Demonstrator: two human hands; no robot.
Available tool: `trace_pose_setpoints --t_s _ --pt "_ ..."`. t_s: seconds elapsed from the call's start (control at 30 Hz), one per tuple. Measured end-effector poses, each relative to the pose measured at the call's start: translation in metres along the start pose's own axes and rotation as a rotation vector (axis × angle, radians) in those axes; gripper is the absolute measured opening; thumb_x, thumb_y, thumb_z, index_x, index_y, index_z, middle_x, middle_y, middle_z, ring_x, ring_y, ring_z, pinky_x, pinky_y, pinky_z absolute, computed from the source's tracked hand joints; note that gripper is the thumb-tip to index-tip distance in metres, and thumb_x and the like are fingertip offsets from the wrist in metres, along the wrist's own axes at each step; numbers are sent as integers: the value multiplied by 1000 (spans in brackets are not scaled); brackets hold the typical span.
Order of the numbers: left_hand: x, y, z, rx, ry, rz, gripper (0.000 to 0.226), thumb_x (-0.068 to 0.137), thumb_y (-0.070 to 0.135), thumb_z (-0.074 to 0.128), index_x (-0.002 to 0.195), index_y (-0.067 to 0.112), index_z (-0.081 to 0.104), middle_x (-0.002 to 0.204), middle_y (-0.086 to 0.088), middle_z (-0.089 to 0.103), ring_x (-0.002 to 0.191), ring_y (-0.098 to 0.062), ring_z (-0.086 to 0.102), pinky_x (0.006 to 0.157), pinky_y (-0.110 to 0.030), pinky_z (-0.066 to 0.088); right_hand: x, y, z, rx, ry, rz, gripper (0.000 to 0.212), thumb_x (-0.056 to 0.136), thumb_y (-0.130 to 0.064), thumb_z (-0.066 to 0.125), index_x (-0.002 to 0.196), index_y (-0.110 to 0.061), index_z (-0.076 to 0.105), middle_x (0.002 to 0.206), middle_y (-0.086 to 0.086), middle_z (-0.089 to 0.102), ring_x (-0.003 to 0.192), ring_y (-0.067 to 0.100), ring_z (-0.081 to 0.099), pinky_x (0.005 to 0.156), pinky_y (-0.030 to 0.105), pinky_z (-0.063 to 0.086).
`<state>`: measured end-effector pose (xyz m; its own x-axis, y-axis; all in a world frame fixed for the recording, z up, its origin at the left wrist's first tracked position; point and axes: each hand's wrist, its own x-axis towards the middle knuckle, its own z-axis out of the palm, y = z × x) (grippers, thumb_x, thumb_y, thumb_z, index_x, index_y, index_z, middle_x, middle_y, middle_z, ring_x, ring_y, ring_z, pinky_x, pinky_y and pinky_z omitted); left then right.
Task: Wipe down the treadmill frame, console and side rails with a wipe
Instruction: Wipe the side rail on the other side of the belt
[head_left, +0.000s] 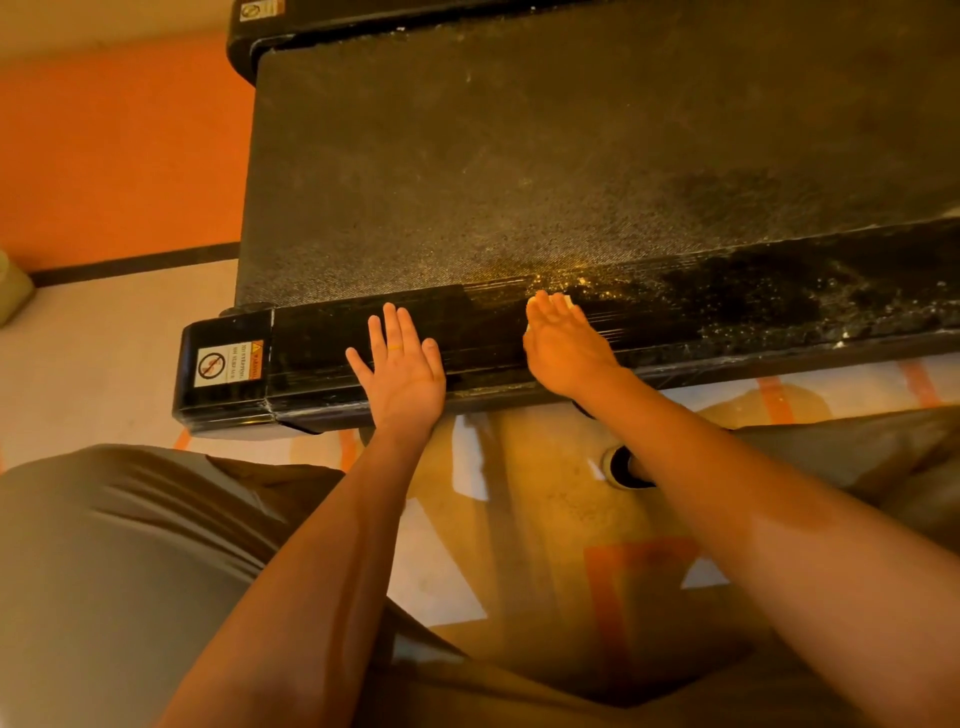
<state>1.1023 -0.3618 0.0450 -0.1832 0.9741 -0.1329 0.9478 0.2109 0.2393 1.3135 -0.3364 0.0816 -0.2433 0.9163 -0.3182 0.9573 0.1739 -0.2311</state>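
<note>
Dim amber light, soft wide-angle blur.

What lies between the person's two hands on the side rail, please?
Only bare black side rail; nothing lies between left hand and right hand, head view.

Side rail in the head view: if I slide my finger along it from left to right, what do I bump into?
Sticker → left hand lying flat → right hand pressing the wipe → dust specks.
</note>
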Motion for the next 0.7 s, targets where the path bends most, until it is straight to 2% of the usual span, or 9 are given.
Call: trace_pose_setpoints --t_s 0.13,0.27,0.43,0.63,0.7 --pt "1 1 -1 10 -13 -3 59 108 40 15 161 17 5 169 -1 -1 155 -23 -7 122 -60 -3 3 -28 17 -4 11 -21 60 108 -29 23 157 0 3 166 17 0 153 32 -2 125 44 3" --pt "1 1 1 8 -4 -2 59 108 40 15 161 17 6 169 -1 0 155 -23 -6 122 -60 -3 -8 3 17 90 22 -11 57 108 -23 24 159 -10 2 167 9 -3 154 26 -6 126 41 4" --pt "1 2 2 2 2 -11 58 108 39 15 161 17 7 169 -1 0 155 -22 -6 122 -59 -3 -23 76 3 98 88 102 54 107 -21 29 158 -11 14 166 7 10 154 23 6 124 43 12" --pt "0 0 -3 -5 -35 9 59 108 40 13 161 17 3 169 -1 -4 155 -22 -9 122 -59 -4 -21 71 7 113 148 149 51 107 -22 27 156 -10 21 164 8 19 152 25 14 122 45 20" --pt "0 -1 -3 -8 -37 13 59 108 40 14 161 17 2 169 -1 -4 155 -22 -10 122 -59 -4 -23 77 5 88 171 142 48 105 -19 33 152 -10 27 159 8 27 147 26 24 117 46 29"
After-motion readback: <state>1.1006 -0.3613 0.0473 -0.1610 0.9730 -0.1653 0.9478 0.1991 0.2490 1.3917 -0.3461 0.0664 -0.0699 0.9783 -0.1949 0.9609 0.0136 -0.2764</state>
